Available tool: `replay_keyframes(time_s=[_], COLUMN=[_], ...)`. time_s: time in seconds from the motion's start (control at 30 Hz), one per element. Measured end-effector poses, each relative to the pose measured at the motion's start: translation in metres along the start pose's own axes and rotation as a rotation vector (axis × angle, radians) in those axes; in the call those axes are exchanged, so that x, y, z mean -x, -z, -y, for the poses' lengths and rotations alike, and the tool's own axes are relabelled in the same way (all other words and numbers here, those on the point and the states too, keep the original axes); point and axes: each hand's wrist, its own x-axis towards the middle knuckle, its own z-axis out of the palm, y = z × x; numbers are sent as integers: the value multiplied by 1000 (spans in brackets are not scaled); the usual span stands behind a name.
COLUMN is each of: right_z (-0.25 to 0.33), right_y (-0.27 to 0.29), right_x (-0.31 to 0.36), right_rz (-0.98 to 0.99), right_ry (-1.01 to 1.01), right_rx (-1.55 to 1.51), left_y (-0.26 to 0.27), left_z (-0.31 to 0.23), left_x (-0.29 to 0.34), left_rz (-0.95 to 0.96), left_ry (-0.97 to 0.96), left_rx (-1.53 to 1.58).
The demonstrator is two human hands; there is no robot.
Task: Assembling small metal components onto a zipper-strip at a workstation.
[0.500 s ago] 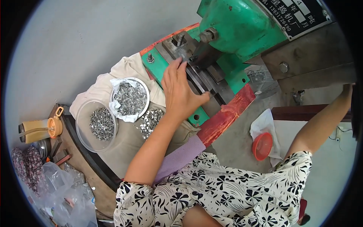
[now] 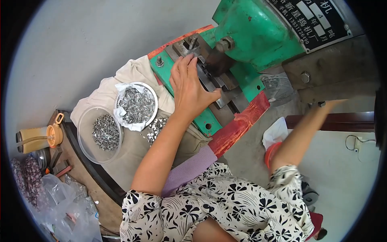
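Observation:
My left hand (image 2: 188,86) reaches over the metal die block (image 2: 209,82) on the bed of a green press (image 2: 258,36). Its thumb and fingers are spread apart, fingertips close to the block's far end and thumb over its near side. No held piece shows, though the hand hides part of the block. Above the die, the dark ram (image 2: 219,62) is smeared by motion. Off to the right, my right hand (image 2: 332,105) is blurred beside the grey steel arm (image 2: 322,80) of the press. Its fingers cannot be made out.
Left of the press, a cloth (image 2: 102,84) carries a lined bowl (image 2: 155,103) of shiny metal pieces, a clear tub (image 2: 82,141) of small metal parts and a loose pile (image 2: 155,130). A jar (image 2: 36,139) and plastic bags (image 2: 60,201) lie farther left. A red basin (image 2: 269,153) stands low behind my right arm.
My right arm has swung inward and its hand has come down and left beside the steel arm. My left hand has shifted slightly left, staying over the die. The ram is now blurred.

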Motion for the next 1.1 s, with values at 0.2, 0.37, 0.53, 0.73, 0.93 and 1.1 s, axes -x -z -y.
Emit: replay_keyframes(time_s=[0.2, 0.37, 0.53, 0.73, 0.93, 1.1], right_z=[-71, -90, -88, -67, -92, 48], right_y=[57, 78, 116, 104, 76, -35], right_x=[7, -15, -78, -85, 27, 188], right_rz=[-188, -132, 33, -64, -181, 35], right_ry=[47, 76, -71, -144, -33, -407], right_rx=[75, -123, -57, 4, 50, -98], left_y=[11, 13, 18, 24, 31, 24], left_z=[27, 18, 13, -1, 0, 20], left_x=[16, 11, 26, 49, 52, 56], left_rz=[-77, -27, -46, 14, 63, 27], left_ry=[-34, 7, -44, 32, 48, -78], left_rx=[110, 86, 110, 148, 207, 253])
